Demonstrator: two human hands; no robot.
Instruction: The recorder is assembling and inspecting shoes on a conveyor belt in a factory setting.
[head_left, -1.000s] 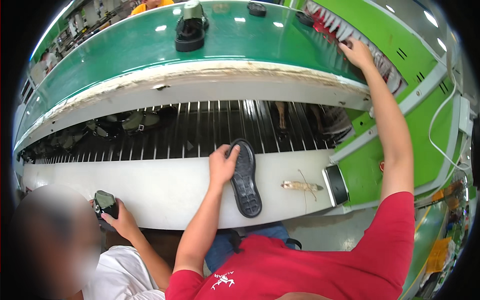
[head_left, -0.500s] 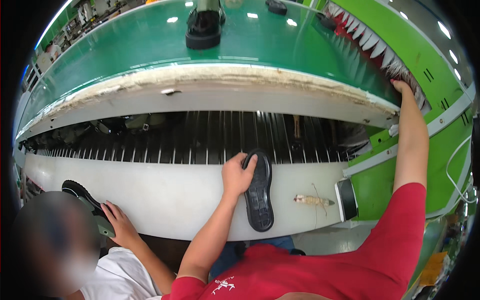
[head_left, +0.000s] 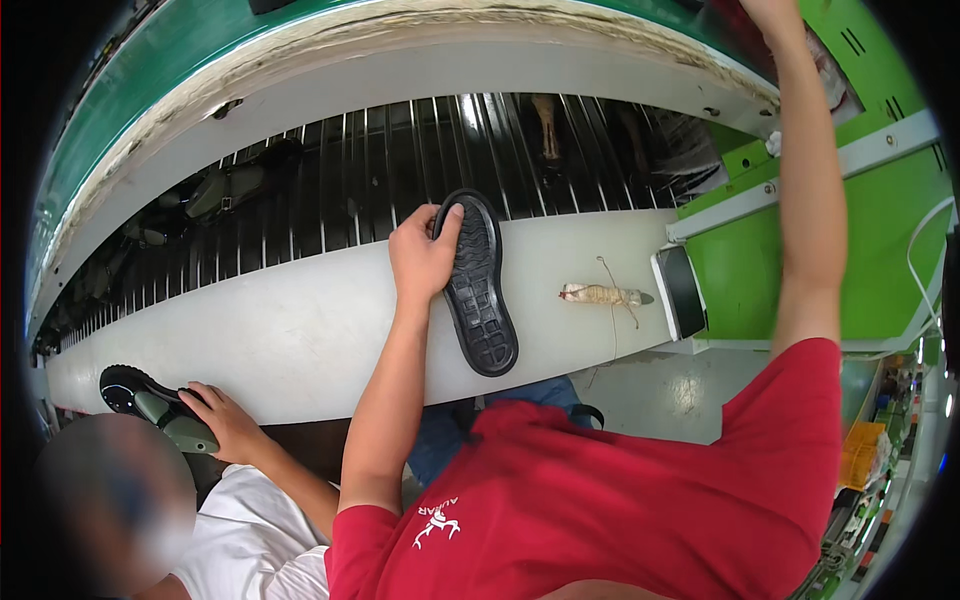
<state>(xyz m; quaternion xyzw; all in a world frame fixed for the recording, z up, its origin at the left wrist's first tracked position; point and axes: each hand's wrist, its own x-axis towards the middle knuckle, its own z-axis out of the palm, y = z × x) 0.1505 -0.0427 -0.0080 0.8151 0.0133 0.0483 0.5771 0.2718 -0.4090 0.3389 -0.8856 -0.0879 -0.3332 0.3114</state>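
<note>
The left hand point(head_left: 425, 258) grips the upper edge of a black shoe sole point(head_left: 480, 285), fingers curled over it. The sole lies tread-up on the white bench point(head_left: 300, 330). Right of the sole lies a small brush point(head_left: 600, 294). The right hand is out of view.

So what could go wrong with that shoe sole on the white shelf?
The black sole lies with its lower end at the white shelf's front edge, and the left hand grips only its top, so it might tip off. The right arm reaches up out of the picture, so that hand cannot be seen. The brush lies loose nearby and could get knocked off.
</note>
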